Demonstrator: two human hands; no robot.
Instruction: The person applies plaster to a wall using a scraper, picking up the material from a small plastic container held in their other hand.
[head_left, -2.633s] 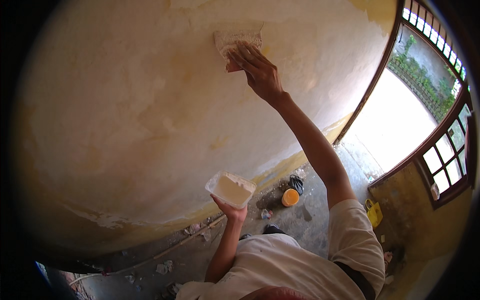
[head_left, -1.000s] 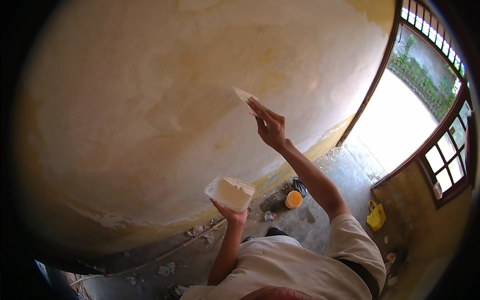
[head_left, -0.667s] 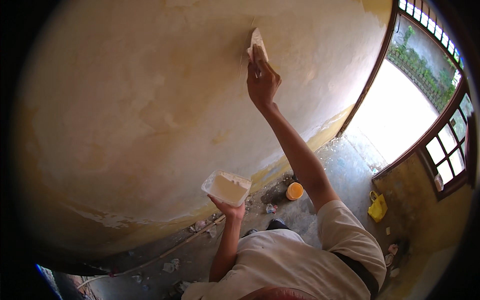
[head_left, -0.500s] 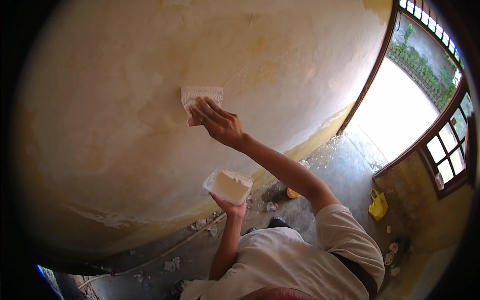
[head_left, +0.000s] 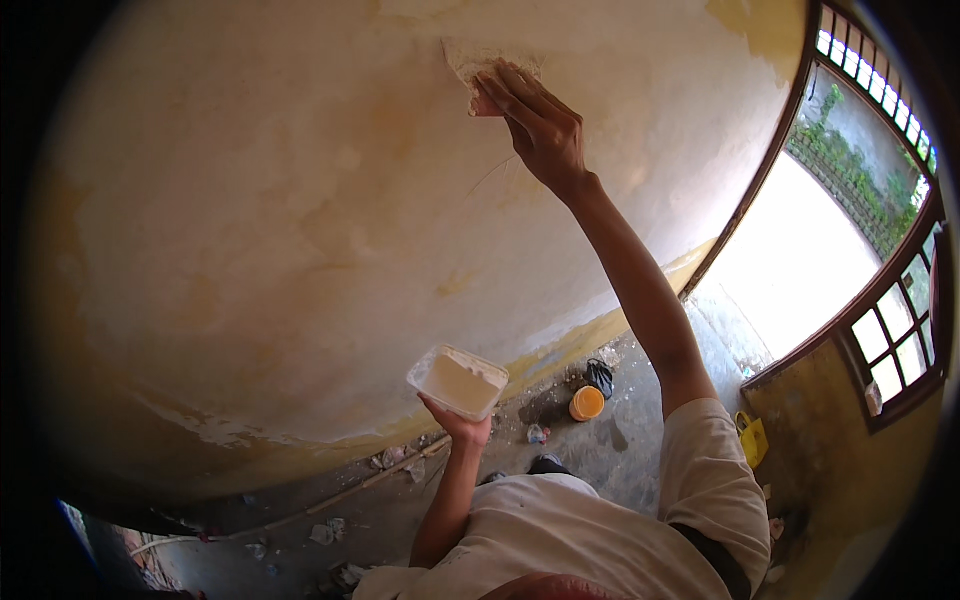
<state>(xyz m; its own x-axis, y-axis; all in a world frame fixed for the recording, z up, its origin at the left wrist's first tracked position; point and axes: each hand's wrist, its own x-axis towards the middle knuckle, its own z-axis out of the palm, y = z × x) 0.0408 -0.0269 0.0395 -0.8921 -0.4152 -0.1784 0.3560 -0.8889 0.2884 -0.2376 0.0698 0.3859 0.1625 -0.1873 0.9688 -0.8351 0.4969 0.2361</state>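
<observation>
High on the patchy cream-and-yellow wall (head_left: 300, 200), my right hand (head_left: 540, 125) presses a putty-coated scraper (head_left: 468, 62) flat against the surface. Its fingers lie over the blade's back, and a reddish corner of the scraper shows below them. Lower down, my left hand (head_left: 462, 424) holds up a clear rectangular plastic tub (head_left: 413, 377) from beneath. Off-white putty (head_left: 460, 386) fills part of the tub, with lumps along one side. Thin scratch lines mark the wall below the scraper.
On the grey floor (head_left: 640, 420) stand an orange bucket (head_left: 587, 403) and a black plastic bag (head_left: 599, 376). A long pole (head_left: 370, 482) and scraps of litter lie along the wall's foot. At right are an open doorway, a barred window and a yellow bag (head_left: 752, 440).
My right hand has swept the scraper up and to the right across the wall. My left hand and the tub have barely moved. More of the orange bucket shows.
</observation>
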